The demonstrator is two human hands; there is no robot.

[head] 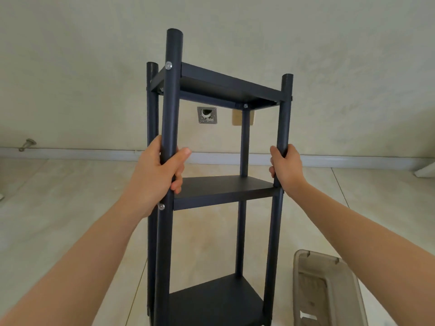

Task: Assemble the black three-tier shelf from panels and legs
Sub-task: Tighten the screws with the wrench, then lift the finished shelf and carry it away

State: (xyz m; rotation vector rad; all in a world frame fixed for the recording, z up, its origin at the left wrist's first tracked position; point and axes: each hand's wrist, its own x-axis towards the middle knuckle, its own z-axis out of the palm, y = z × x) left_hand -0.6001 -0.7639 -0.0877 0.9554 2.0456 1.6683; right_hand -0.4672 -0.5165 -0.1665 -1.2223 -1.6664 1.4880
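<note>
The black three-tier shelf (223, 189) stands upright in front of me, with its three panels joined to four round legs by silver screws. My left hand (156, 170) grips the near left leg (170, 102) between the top panel (226, 88) and the middle panel (223, 187). My right hand (286, 165) grips the near right leg (283, 118) at about the same height. The bottom panel (214, 300) lies low between the legs. The feet of the legs are cut off by the frame's lower edge.
A translucent grey plastic bin lid (327, 290) lies on the tiled floor at the lower right. Behind the shelf stands a pale wall with an open outlet box (207, 115), a beige cover plate (250, 117) and a white baseboard (94, 152).
</note>
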